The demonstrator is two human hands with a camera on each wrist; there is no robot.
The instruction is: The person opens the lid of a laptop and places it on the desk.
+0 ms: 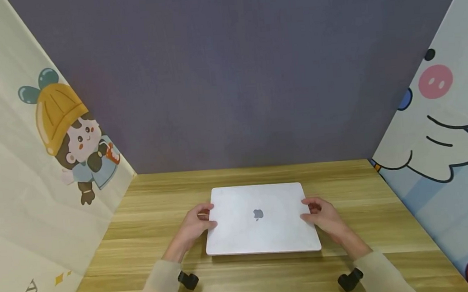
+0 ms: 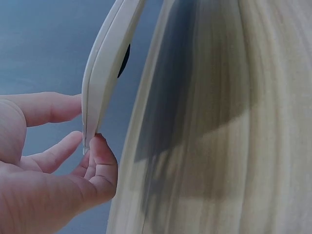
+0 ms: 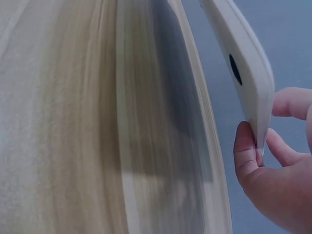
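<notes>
A closed silver laptop (image 1: 260, 237) with a dark apple logo on its lid is held lid up above the wooden table (image 1: 263, 279). My left hand (image 1: 192, 225) pinches its left edge, and my right hand (image 1: 326, 215) grips the opposite edge. Both wrist views show the laptop (image 2: 103, 73) from its side, apart from the tabletop, with a dark foot on its underside. There, the left hand (image 2: 53, 170) and the right hand (image 3: 282, 180) each have curled fingers under the edge; the laptop's casing (image 3: 246, 73) looks thin at the rim.
A dark grey panel (image 1: 245, 73) stands at the table's back edge. Cartoon-printed sheets flank it, a cream one (image 1: 14, 148) on the left and a blue-and-white one (image 1: 464, 170) on the right. Small black wrist devices (image 1: 188, 280) sit at both cuffs.
</notes>
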